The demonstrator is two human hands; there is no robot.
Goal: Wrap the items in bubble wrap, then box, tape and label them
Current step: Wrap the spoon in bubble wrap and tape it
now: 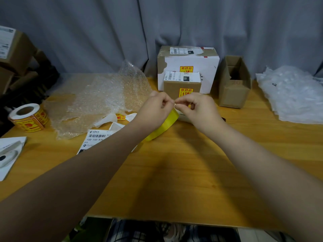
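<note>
Head view, desk [174, 172] of yellow wood, grey curtain [87, 41] behind.

Hands: left hand [155, 107] and right hand [197, 107] meet at desk centre, fingertips touching. Both grips narrow: thumb and forefinger of each pinch at the same spot, on the top rim of the tape [164, 124]. What sits between the fingertips is too small to make out. Other fingers are curled in.

Tape: yellow roll, tilted, directly below the hands, partly hidden by the left wrist; its lower edge is near the desk, and contact is unclear.

Bubble wrap [97, 102]: loose sheet spread flat left of the hands, with its far corner standing up.

Boxes: small box [181, 84], brown, closed, with a white label on top and a yellow sticker on its front, just beyond the hands. White box [188, 67] is directly behind it, touching or nearly so. Carton [234, 82] to the right, open-topped.

Other: sticker roll [28, 117] at the left edge, yellow and red. Label [96, 138] with barcode lies flat under the left forearm. Clear bags [293, 95] piled far right.
</note>
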